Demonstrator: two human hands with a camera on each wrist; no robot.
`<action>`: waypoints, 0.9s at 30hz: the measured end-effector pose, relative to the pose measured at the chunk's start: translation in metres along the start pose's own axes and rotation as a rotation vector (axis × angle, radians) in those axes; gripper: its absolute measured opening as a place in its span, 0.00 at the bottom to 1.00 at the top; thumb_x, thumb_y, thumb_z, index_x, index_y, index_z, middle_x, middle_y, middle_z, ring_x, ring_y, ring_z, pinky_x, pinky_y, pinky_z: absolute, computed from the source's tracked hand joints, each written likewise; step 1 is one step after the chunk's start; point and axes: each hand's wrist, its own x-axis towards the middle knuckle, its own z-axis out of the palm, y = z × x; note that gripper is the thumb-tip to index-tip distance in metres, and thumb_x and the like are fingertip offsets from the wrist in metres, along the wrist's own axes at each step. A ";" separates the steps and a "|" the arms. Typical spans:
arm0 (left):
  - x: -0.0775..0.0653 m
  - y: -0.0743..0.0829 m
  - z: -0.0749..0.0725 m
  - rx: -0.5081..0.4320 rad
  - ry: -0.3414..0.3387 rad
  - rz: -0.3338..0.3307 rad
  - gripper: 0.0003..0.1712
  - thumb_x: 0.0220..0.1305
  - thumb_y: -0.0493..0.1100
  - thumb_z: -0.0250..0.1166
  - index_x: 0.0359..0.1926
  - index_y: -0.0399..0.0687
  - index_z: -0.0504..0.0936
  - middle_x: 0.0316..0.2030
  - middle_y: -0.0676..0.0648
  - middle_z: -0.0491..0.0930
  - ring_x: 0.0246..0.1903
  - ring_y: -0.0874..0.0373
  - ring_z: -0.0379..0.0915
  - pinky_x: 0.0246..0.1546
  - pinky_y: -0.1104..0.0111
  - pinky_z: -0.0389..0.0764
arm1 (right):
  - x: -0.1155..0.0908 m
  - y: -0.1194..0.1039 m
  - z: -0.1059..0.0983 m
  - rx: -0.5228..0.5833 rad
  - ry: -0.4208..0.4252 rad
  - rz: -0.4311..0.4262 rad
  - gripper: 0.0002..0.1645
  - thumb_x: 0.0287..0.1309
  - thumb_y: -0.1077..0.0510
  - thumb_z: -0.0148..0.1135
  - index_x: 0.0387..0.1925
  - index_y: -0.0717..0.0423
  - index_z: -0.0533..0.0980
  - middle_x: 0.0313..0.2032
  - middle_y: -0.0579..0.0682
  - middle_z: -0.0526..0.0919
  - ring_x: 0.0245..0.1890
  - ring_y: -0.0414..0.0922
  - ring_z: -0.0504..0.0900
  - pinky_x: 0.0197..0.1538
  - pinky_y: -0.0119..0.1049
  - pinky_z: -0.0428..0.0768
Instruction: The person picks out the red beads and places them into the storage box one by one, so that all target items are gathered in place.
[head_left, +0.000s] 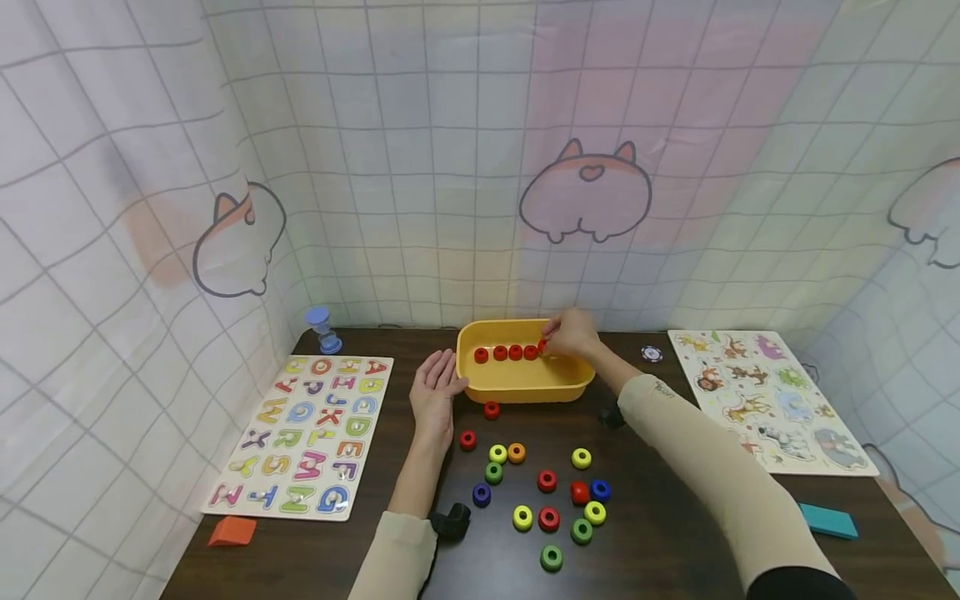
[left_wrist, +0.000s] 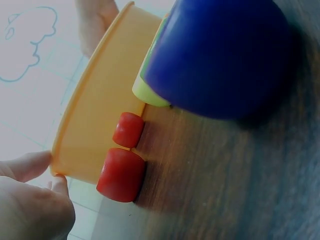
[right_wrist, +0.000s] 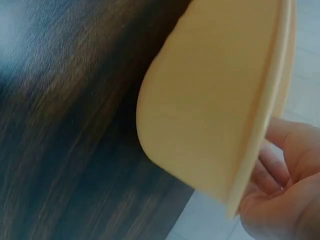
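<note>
A yellow tub [head_left: 525, 393] stands at the back of the table with a row of red ring beads [head_left: 515, 352] inside. My right hand [head_left: 573, 335] reaches over its right part and pinches a red bead [head_left: 543, 345] at the right end of that row. In the right wrist view the tub's wall [right_wrist: 210, 100] hides those fingertips. My left hand [head_left: 435, 392] lies at the tub's left end, fingers straight, thumb against the rim. Two red beads [left_wrist: 121, 175] sit on the table just in front of the tub in the left wrist view.
Several loose beads, among them a blue one [head_left: 600, 490] and a green one [head_left: 551, 558], lie in front. A letter board [head_left: 300, 433] and hourglass [head_left: 323, 330] are left; an animal board [head_left: 772, 400], a chip [head_left: 652, 354] and a teal block [head_left: 828, 521] are right. An orange block [head_left: 232, 531] sits front left.
</note>
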 end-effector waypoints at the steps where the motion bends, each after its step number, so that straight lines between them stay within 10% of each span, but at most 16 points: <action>1: 0.000 0.000 0.000 0.001 0.000 0.001 0.41 0.49 0.14 0.62 0.64 0.43 0.68 0.66 0.36 0.67 0.64 0.51 0.69 0.66 0.57 0.67 | 0.000 -0.001 0.002 -0.020 0.007 -0.012 0.19 0.38 0.62 0.79 0.37 0.57 0.85 0.30 0.47 0.86 0.30 0.45 0.81 0.32 0.33 0.80; 16: -0.001 0.003 0.001 -0.025 -0.025 -0.023 0.41 0.51 0.13 0.60 0.65 0.41 0.66 0.68 0.35 0.64 0.66 0.49 0.65 0.68 0.56 0.65 | -0.007 -0.009 0.004 0.168 -0.128 0.051 0.25 0.47 0.64 0.73 0.51 0.59 0.81 0.47 0.54 0.86 0.44 0.46 0.83 0.45 0.35 0.83; 27: -0.001 0.003 0.001 -0.023 -0.002 -0.016 0.41 0.50 0.13 0.61 0.64 0.41 0.67 0.65 0.37 0.68 0.65 0.50 0.67 0.66 0.58 0.67 | -0.062 -0.045 -0.014 0.495 -0.236 -0.072 0.21 0.55 0.68 0.68 0.52 0.69 0.77 0.48 0.67 0.82 0.44 0.57 0.85 0.47 0.49 0.85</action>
